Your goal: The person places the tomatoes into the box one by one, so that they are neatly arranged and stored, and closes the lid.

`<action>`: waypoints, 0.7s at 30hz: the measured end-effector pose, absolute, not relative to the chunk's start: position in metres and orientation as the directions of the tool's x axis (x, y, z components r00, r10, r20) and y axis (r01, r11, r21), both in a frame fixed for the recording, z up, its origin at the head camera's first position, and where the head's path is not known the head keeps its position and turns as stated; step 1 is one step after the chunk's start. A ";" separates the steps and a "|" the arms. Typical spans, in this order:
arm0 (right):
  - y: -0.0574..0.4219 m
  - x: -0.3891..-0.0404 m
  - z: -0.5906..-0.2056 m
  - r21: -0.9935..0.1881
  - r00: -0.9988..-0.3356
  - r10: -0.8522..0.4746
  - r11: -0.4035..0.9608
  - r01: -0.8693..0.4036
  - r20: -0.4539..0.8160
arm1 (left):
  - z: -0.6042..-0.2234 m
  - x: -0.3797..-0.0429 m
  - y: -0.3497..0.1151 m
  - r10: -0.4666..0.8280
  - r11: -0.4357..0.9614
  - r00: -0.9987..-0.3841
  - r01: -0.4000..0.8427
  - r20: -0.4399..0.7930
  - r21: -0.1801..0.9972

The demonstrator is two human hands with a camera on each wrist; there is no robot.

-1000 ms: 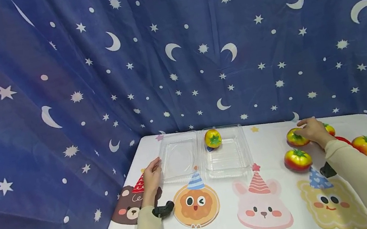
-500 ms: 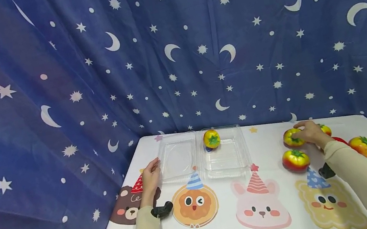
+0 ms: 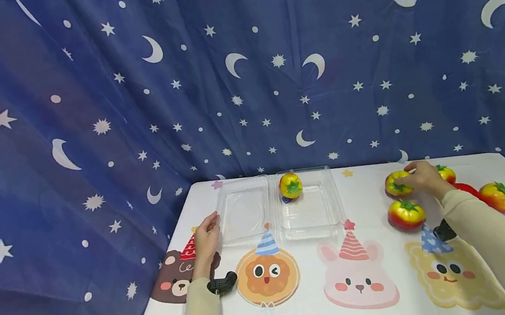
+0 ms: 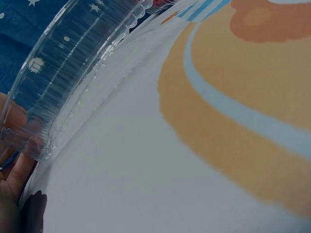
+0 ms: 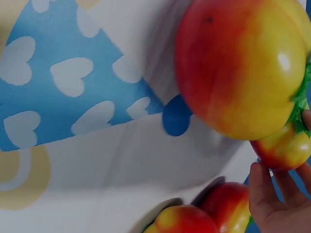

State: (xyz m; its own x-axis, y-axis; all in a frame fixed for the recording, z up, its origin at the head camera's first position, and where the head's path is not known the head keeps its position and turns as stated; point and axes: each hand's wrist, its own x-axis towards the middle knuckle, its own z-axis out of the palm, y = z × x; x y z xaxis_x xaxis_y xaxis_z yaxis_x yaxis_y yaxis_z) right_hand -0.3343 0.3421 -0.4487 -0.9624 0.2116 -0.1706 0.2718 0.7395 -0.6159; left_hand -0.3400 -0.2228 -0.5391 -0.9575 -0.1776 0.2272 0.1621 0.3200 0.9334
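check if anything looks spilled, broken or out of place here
Nothing looks spilled or broken. Slightly odd: one tomato-like fruit sits off-centre, back left in the right half of the open clamshell container, seemingly tipped, its green leaves toward the camera.

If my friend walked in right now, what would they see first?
Probably the big blue moon-and-star curtain, which fills the back and the left side. Next might come the shiny red-and-yellow fruits, like tomatoes or persimmons, on the right of the table, where the right grip holds one. Then there's the lone fruit in the right half of the open, clear plastic box near the table's back edge.
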 end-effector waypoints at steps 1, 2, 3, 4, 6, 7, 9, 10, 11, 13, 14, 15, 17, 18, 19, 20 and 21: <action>0.342 -0.334 -0.449 -0.619 -0.966 0.204 0.741 0.260 -0.162 | -0.539 -0.341 -0.223 -0.174 0.319 -0.959 0.162 0.225 0.934; 0.342 -0.334 -0.448 -0.624 -0.969 0.195 0.742 0.245 -0.150 | -0.538 -0.341 -0.222 -0.169 0.315 -0.960 0.162 0.223 0.935; 0.341 -0.334 -0.446 -0.630 -0.973 0.187 0.742 0.229 -0.132 | -0.538 -0.342 -0.222 -0.165 0.312 -0.961 0.162 0.222 0.936; 0.339 -0.334 -0.444 -0.636 -0.977 0.180 0.743 0.210 -0.112 | -0.538 -0.342 -0.222 -0.162 0.312 -0.962 0.162 0.221 0.936; 0.333 -0.335 -0.438 -0.644 -0.983 0.165 0.745 0.175 -0.076 | -0.537 -0.342 -0.222 -0.161 0.308 -0.962 0.164 0.221 0.937; 0.330 -0.337 -0.434 -0.646 -0.986 0.154 0.748 0.154 -0.056 | -0.537 -0.343 -0.222 -0.161 0.309 -0.961 0.166 0.223 0.937; 0.320 -0.340 -0.427 -0.653 -0.990 0.136 0.748 0.120 -0.026 | -0.537 -0.343 -0.223 -0.167 0.306 -0.961 0.163 0.221 0.938; 0.314 -0.342 -0.423 -0.658 -0.992 0.127 0.746 0.106 -0.016 | -0.537 -0.342 -0.223 -0.169 0.306 -0.960 0.163 0.222 0.938; 0.309 -0.343 -0.420 -0.662 -0.993 0.115 0.744 0.089 -0.004 | -0.537 -0.342 -0.224 -0.171 0.308 -0.961 0.160 0.219 0.938; 0.297 -0.346 -0.413 -0.668 -0.995 0.098 0.742 0.059 0.022 | -0.538 -0.342 -0.225 -0.176 0.307 -0.960 0.158 0.220 0.939; 0.293 -0.347 -0.410 -0.669 -0.995 0.095 0.741 0.049 0.032 | -0.538 -0.342 -0.226 -0.179 0.303 -0.959 0.157 0.218 0.940; 0.288 -0.348 -0.408 -0.675 -0.995 0.090 0.737 0.040 0.041 | -0.538 -0.342 -0.226 -0.179 0.306 -0.958 0.160 0.222 0.938; 0.281 -0.348 -0.405 -0.683 -0.995 0.084 0.730 0.023 0.057 | -0.539 -0.341 -0.225 -0.178 0.311 -0.958 0.161 0.224 0.937; 0.278 -0.348 -0.405 -0.686 -0.995 0.084 0.727 0.019 0.061 | -0.539 -0.341 -0.225 -0.178 0.310 -0.957 0.164 0.227 0.936; 0.276 -0.348 -0.405 -0.693 -0.995 0.079 0.720 0.015 0.061 | -0.539 -0.341 -0.224 -0.178 0.310 -0.957 0.166 0.229 0.936; 0.274 -0.348 -0.406 -0.699 -0.995 0.077 0.715 0.010 0.064 | -0.539 -0.340 -0.223 -0.175 0.310 -0.958 0.167 0.229 0.936; 0.272 -0.348 -0.406 -0.706 -0.995 0.074 0.708 0.006 0.066 | -0.539 -0.340 -0.222 -0.172 0.308 -0.958 0.169 0.229 0.936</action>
